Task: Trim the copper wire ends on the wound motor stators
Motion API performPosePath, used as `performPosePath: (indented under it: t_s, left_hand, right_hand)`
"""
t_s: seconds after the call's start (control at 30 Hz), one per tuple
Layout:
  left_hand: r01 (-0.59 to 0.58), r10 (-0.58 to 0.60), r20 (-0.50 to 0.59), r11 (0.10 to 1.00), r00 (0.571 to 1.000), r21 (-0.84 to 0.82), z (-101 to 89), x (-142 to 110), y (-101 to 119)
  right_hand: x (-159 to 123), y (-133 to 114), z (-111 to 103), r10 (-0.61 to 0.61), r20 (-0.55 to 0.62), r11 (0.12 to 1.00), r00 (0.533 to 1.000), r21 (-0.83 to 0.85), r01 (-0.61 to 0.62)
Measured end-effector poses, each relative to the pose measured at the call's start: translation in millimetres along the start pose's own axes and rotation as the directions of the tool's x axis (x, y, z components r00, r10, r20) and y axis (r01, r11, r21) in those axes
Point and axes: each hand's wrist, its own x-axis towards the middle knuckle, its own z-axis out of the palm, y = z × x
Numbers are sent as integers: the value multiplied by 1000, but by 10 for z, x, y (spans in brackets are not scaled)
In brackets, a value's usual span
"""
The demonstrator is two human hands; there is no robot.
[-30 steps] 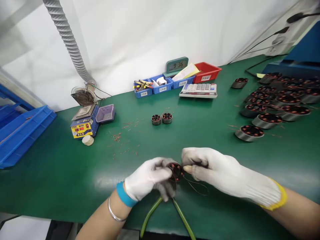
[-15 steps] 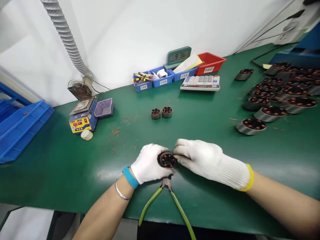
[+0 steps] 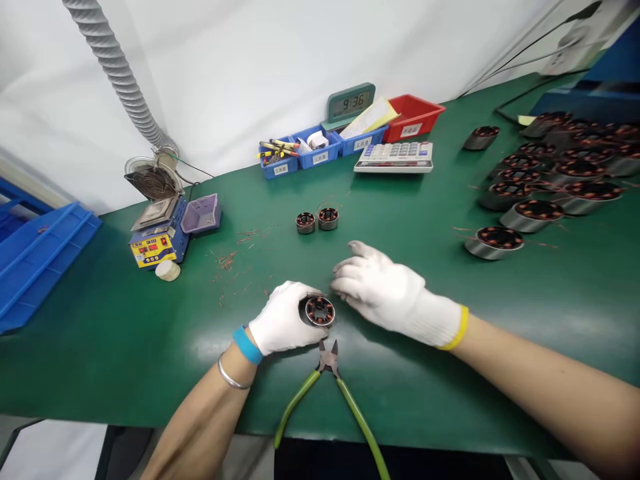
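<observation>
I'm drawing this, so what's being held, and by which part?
The left grip holds a wire-wound ring around its outer wall; the right grip shows nothing held.

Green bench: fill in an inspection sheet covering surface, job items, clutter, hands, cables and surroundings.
Surface: green bench top, glare patches.
Job items: wound ring in left hand; cutting pliers lying open, one handle past the near edge; two similar rings farther back.
Clutter: loose wire scraps left of that pair; more rings crowded at right.
Hands: both gloved; left around the ring; right hand beside it, nothing seen held.
Cables: black cable, far right.
Surroundings: white wall, bins, clock, calculator, grey duct.
</observation>
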Motion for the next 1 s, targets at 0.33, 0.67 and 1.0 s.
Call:
performPosePath:
  t_s: [0.33, 0.67, 1.0]
  left_hand:
    - [178, -173, -145, 984, 974, 26, 192, 62, 142]
    - [204, -194, -256, 979, 947, 11, 224, 86, 168]
    - [62, -98, -174, 977, 980, -205, 274, 237, 25]
  right_hand:
    - [147, -146, -226, 518, 498, 675, 695, 260, -690]
    - [20, 172, -94, 633, 372, 527, 679, 435, -730]
    - [80, 166, -7, 518, 368, 467, 772, 634, -616]
